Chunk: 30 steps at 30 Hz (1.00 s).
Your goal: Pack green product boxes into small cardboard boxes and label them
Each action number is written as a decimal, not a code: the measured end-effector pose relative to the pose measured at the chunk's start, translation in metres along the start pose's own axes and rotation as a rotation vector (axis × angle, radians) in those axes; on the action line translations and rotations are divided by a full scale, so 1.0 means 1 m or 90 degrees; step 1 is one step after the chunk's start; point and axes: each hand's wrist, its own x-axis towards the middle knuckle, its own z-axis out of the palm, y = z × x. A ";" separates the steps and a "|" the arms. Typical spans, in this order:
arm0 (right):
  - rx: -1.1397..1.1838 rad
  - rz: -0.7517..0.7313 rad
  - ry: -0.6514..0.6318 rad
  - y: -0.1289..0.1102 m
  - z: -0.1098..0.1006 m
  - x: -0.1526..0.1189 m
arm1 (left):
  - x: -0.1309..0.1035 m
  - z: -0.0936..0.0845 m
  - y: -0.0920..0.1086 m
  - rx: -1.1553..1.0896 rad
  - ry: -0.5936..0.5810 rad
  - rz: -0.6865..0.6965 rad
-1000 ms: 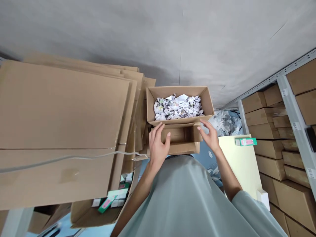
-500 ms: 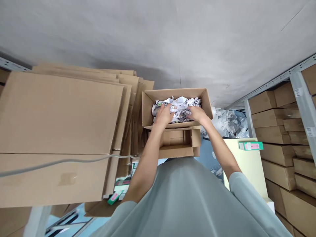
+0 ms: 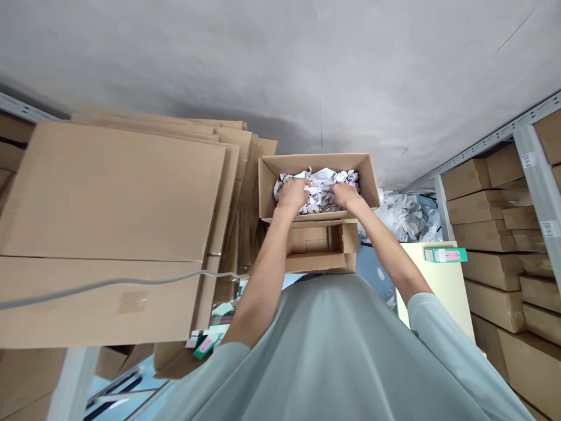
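An open cardboard box (image 3: pixel 265 193) holds a layer of crumpled printed paper (image 3: pixel 325 176). Inside it, my left hand (image 3: pixel 294 194) rests at the left part of the paper, its fingers curled into the crumples. Opposite, at the right part, my right hand (image 3: pixel 345 195) has its fingers bent down and closed on the paper. Fingertips of both hands are partly hidden among the folds. Whatever lies beneath the paper cannot be seen. Just in front of this box, close to my body, is a second open carton (image 3: pixel 314 261).
Flattened cardboard sheets (image 3: pixel 118 193) stand stacked at left, crossed by a grey cable (image 3: pixel 109 283). A green-and-pink small box (image 3: pixel 446 255) lies on a cream surface (image 3: pixel 432 286) at right. Beyond are crumpled plastic (image 3: pixel 407 216) and shelved cartons (image 3: pixel 486 266).
My fingers have curled further into the crumpled paper, the left hand more bent than before. The view has shifted slightly; the box stays in place.
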 end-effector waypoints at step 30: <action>0.359 0.052 0.217 -0.027 0.129 -0.140 | -0.178 0.053 -0.026 -0.228 -0.113 0.076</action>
